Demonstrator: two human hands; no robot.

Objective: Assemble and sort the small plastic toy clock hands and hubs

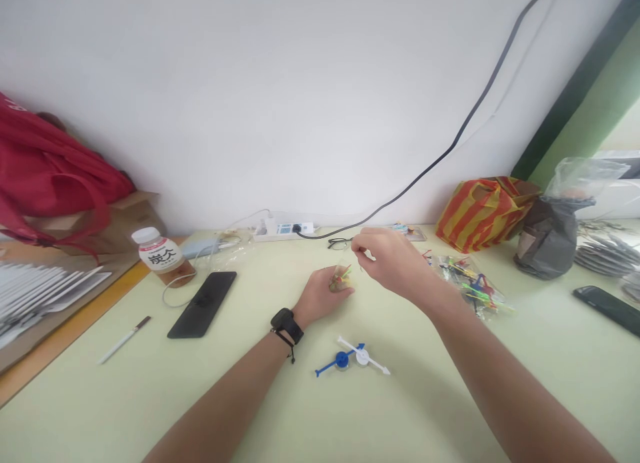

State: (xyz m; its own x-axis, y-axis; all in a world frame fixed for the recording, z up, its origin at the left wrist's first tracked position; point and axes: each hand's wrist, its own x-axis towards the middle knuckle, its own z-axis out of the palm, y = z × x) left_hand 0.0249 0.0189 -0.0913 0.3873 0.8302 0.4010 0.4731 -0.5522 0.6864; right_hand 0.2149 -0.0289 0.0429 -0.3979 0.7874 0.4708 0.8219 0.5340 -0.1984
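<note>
My left hand [319, 297], with a black watch on the wrist, is closed round a small clear bag [341, 279] of yellow, green and red plastic pieces. Just right of it and a little higher, my right hand [389, 259] is pinched shut. Something thin may hang from its fingertips, too small to name. On the table below both hands lie a blue arrow spinner [341, 360] and a white arrow spinner [363, 356], side by side with their arrows crossing. Beyond my right forearm is a clear bag of coloured arrow spinners [473, 286], partly hidden by the arm.
At left are a phone [203, 305], a pen [124, 340] and a drink bottle [163, 257]. A power strip [285, 231] and glasses [340, 243] lie near the wall. A striped bag [485, 213], a grey bag [545, 239] and a dark phone [607, 309] are at right.
</note>
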